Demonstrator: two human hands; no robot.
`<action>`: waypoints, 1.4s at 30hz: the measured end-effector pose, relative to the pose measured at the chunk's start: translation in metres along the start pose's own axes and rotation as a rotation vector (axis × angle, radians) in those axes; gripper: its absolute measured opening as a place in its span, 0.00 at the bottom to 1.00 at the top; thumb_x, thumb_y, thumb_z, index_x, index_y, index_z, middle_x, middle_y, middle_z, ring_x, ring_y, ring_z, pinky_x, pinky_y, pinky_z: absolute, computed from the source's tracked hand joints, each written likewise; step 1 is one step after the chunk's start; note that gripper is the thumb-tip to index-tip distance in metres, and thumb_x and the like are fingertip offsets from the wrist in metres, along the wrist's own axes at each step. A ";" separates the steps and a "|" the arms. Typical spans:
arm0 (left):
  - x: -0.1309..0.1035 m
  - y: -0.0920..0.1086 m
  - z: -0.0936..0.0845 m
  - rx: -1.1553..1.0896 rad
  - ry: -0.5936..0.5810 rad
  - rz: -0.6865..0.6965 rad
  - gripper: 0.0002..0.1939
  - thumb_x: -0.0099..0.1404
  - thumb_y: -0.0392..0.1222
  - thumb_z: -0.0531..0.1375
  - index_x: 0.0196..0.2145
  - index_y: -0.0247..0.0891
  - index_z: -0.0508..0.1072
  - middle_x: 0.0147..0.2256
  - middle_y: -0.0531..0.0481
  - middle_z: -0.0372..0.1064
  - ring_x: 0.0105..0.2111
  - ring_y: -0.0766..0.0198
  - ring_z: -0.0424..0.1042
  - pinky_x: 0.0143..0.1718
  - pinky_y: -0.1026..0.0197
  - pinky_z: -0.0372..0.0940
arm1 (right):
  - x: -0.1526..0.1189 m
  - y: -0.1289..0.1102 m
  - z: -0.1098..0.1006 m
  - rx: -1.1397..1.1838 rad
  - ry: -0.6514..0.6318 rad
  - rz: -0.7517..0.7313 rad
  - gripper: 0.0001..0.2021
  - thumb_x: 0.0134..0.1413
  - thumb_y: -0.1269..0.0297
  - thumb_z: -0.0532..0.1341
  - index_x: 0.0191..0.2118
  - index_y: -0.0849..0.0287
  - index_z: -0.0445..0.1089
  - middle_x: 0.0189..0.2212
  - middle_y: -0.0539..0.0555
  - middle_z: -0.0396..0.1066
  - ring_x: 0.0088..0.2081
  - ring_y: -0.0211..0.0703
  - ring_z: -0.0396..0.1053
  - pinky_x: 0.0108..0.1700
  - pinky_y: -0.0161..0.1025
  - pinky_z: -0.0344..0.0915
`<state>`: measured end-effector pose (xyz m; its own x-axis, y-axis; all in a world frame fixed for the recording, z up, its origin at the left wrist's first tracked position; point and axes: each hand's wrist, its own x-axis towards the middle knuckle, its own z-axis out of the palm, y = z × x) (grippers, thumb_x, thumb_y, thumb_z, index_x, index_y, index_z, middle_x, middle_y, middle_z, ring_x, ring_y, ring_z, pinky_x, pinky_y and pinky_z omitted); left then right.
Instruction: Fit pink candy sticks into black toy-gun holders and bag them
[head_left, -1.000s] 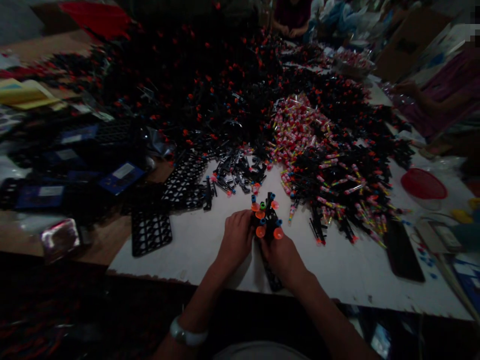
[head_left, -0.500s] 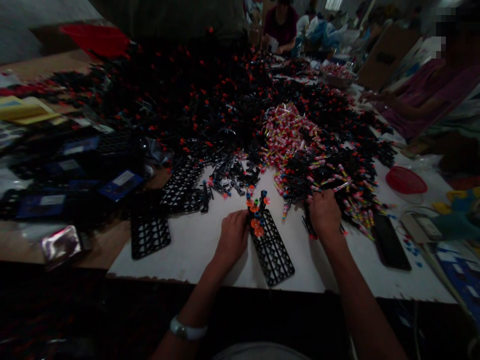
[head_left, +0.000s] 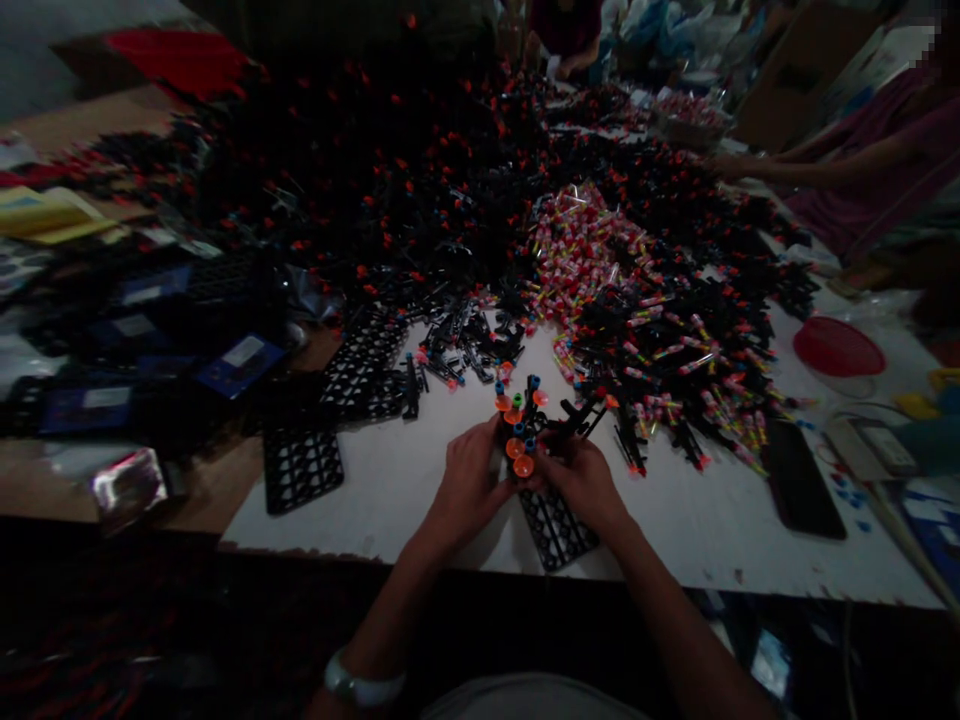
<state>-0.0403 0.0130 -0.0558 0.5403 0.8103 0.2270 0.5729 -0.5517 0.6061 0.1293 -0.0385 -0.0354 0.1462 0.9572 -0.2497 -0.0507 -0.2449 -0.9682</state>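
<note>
Leftmost, near the table's front, lies a shiny packet (head_left: 129, 490), with a blue packet (head_left: 241, 366) farther back. Next comes a black grid tray (head_left: 304, 472) on the white tabletop (head_left: 375, 520). My left hand (head_left: 471, 470) is curled in close, gripping a cluster of orange-cupped pieces (head_left: 523, 466) with blue and green ends, upright between my hands. Below it, partly covered by my hands, a second grid tray (head_left: 559, 535) slants toward me. My right hand (head_left: 589, 485) sits just beside the cluster, its fingers drawn narrow on a black toy gun (head_left: 577, 417) that points away to the right; I can't tell exactly how each finger wraps it. Beyond, pink-and-yellow tubes (head_left: 589, 250) lie heaped, then a dark phone (head_left: 806, 485) and a red disc (head_left: 838, 347).
</note>
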 end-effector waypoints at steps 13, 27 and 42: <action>-0.002 -0.005 0.001 -0.022 -0.047 0.014 0.30 0.62 0.38 0.54 0.61 0.39 0.51 0.53 0.40 0.63 0.56 0.49 0.57 0.54 0.45 0.53 | -0.021 0.013 0.009 -0.628 0.023 -0.240 0.09 0.56 0.60 0.56 0.39 0.57 0.69 0.32 0.55 0.74 0.30 0.46 0.73 0.34 0.39 0.67; -0.004 0.002 0.001 0.074 0.058 0.053 0.21 0.63 0.36 0.54 0.54 0.36 0.58 0.51 0.39 0.65 0.54 0.50 0.60 0.53 0.45 0.57 | 0.011 -0.039 -0.105 -1.311 0.617 -0.223 0.10 0.55 0.73 0.53 0.40 0.60 0.68 0.42 0.61 0.63 0.35 0.46 0.66 0.32 0.39 0.61; -0.017 0.051 0.021 0.246 0.031 -0.295 0.09 0.61 0.42 0.58 0.38 0.36 0.69 0.34 0.44 0.69 0.33 0.55 0.68 0.35 0.55 0.63 | 0.018 -0.005 -0.011 -0.035 0.041 -0.080 0.11 0.52 0.59 0.59 0.40 0.56 0.62 0.20 0.46 0.69 0.21 0.38 0.69 0.26 0.34 0.67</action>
<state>-0.0070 -0.0335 -0.0450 0.3139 0.9447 0.0954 0.8335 -0.3223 0.4489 0.1429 -0.0215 -0.0349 0.1890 0.9669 -0.1714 -0.0028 -0.1740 -0.9847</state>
